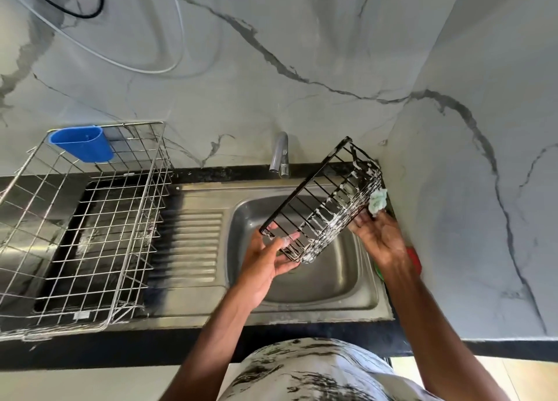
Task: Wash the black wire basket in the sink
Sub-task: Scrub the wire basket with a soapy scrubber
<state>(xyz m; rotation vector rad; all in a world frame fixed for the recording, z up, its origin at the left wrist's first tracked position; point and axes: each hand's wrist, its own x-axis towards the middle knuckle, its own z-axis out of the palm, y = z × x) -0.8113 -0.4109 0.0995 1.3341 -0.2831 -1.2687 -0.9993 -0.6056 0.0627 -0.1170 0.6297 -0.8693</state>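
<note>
Held the black wire basket (332, 210) tilted above the sink (302, 308) basin, suds on its wires. Gripped its near end with left hand (268, 258), fingers curled round the frame. Pinched a pale green scrubber (378, 201) (foamy) in right hand (377, 237) against its side. Faucet (280, 156) behind, steel dish rack (90, 219) left.

Black counter (181, 344) runs wall to wall, with a steel sink (302, 310) set into it: basin right, ribbed draining board (193, 243) left, tap (280, 156) at the back edge. A steel wire dish rack (75, 219) stands at left, its right side over the draining board, a blue cup (83, 143) hung on its back corner. Something red and green (415, 260) lies by the sink's right rim, mostly hidden.
</note>
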